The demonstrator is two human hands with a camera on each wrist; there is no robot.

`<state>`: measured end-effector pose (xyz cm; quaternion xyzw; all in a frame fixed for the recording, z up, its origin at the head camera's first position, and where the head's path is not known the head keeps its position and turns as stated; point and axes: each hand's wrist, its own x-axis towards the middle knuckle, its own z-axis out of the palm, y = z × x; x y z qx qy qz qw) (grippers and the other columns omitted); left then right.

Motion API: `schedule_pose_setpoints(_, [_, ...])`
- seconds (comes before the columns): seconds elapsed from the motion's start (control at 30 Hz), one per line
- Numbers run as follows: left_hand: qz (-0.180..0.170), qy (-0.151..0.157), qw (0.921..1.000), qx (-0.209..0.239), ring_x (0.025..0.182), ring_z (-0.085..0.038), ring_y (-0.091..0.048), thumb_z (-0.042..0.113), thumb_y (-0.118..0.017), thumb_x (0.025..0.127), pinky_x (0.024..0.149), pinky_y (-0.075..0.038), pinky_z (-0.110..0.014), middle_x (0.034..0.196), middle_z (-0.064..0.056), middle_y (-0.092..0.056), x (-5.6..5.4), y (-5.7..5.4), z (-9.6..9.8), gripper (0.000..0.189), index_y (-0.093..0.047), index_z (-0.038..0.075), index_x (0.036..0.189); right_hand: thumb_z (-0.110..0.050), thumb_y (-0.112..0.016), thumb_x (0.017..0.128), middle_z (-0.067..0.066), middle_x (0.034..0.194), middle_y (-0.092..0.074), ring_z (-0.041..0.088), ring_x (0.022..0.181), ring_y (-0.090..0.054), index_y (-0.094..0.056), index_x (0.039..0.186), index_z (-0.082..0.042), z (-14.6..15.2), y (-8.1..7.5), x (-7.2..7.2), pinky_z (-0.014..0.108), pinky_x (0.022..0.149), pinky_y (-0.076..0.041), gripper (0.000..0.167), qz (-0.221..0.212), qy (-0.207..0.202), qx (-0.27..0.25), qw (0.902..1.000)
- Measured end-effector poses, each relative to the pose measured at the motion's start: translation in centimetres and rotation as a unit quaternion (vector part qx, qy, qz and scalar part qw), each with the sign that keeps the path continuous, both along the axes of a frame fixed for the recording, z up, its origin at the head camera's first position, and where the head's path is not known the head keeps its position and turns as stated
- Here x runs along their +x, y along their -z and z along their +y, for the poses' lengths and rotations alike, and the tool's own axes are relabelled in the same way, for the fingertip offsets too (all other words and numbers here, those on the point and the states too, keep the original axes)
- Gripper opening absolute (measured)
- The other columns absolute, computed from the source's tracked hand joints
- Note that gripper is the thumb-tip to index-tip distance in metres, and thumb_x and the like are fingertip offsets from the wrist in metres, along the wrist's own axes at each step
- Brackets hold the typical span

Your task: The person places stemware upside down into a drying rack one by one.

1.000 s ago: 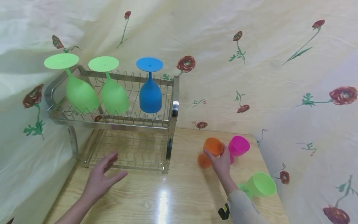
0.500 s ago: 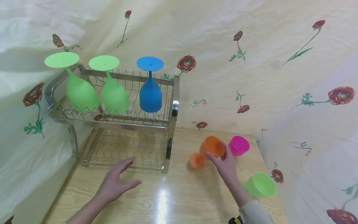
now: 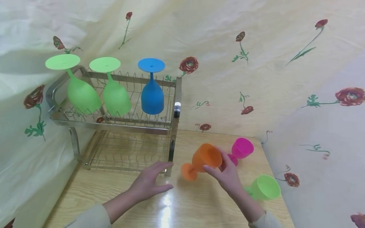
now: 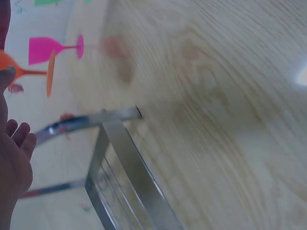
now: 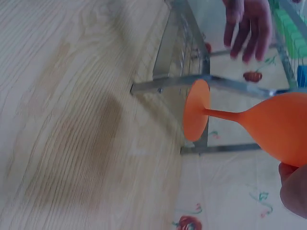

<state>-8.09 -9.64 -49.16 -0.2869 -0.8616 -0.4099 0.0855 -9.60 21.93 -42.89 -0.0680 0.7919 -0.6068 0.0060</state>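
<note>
The right hand (image 3: 228, 174) grips an orange, plastic-looking stemmed goblet (image 3: 200, 161) by its bowl, likely light, stiff, best held there; the left hand (image 3: 149, 182) spreads, empty.

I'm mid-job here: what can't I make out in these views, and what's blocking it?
- Right wrist view: the orange goblet's rim and most of the right hand are cut off by the right edge.
- Left wrist view: part of the left hand is cut off by the left edge.
- Head view: the green goblet on the table has its foot partly hidden by the right forearm.
</note>
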Motion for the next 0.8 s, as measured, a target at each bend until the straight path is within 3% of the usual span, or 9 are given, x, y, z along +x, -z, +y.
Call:
schedule_pose_setpoints(0.13, [-0.014,0.012,0.9998,0.008,0.128,-0.025,-0.066,0.030,-0.094,0.083,0.105,-0.059,-0.049,0.142,-0.002,-0.068,-0.6,-0.4,2.1,0.072,-0.063,0.015,0.147,-0.005,-0.082,0.093,0.013,0.145,-0.061,0.017,0.129,-0.062,-0.047,0.157,-0.010,-0.8,-0.4,0.4,0.021,0.108,-0.052,0.073,-0.017,-0.019,-0.009,0.9996])
schedule_pose_setpoints(0.3, [-0.059,0.018,0.9974,0.038,0.120,-0.024,-0.069,0.023,-0.093,0.084,0.099,-0.063,-0.045,0.136,-0.005,-0.071,-1.1,-0.8,3.6,0.066,-0.066,0.011,0.143,-0.001,-0.080,0.093,0.017,0.142,-0.063,0.019,0.126,-0.064,-0.048,0.156,-0.008,-1.5,-0.7,0.8,0.023,0.107,-0.054,0.071,-0.012,-0.041,-0.038,0.9984])
schedule_pose_setpoints(0.57, [-0.117,0.021,0.9885,0.093,0.114,-0.024,-0.072,0.019,-0.092,0.087,0.098,-0.063,-0.039,0.128,-0.009,-0.075,-1.8,-1.1,3.9,0.053,-0.071,0.008,0.135,0.000,-0.078,0.093,0.021,0.142,-0.061,0.021,0.125,-0.065,-0.049,0.155,-0.007,-2.1,-0.7,0.7,0.028,0.106,-0.057,0.069,-0.021,-0.081,-0.077,0.9936])
schedule_pose_setpoints(0.8, [-0.130,0.027,0.9858,0.103,0.096,-0.021,-0.074,0.016,-0.090,0.087,0.086,-0.065,-0.034,0.110,-0.007,-0.079,-2.2,-0.7,3.9,0.034,-0.079,0.008,0.118,0.000,-0.077,0.094,0.023,0.142,-0.060,0.022,0.119,-0.068,-0.047,0.156,-0.006,-2.3,-0.8,0.6,0.034,0.101,-0.062,0.070,-0.032,-0.094,-0.095,0.9905])
